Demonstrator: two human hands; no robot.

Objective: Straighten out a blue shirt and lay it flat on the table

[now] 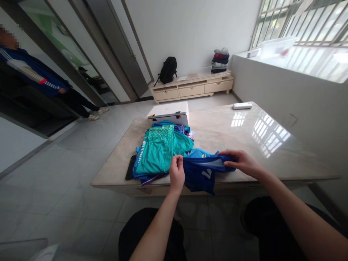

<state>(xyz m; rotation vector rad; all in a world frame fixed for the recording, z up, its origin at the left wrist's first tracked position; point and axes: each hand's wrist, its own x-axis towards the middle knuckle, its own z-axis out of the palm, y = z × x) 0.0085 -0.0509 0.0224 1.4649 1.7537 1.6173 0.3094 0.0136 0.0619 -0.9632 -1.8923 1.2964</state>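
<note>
My left hand (pixel 177 173) pinches one edge of a dark blue jersey (pixel 198 177) at the front of the table. At the garment's other end, my right hand (pixel 239 162) grips the edge between thumb and fingers. The upper edge is stretched between both hands, and the lower part hangs over the table's front edge. White lettering shows on the cloth. A light blue garment (pixel 200 153) lies just behind it. To the left of my left hand rests a pile of folded clothes, with a green jersey (pixel 159 150) on top.
A black phone (pixel 131 168) lies partly under the pile on the marble table (pixel 114 159). Behind stands a white box (pixel 170 110); a white power strip (pixel 242 106) is at the far right. A backpack (pixel 168 70) and folded clothes (pixel 220 61) sit on a low cabinet (pixel 190 90). A person (pixel 35 72) stands left.
</note>
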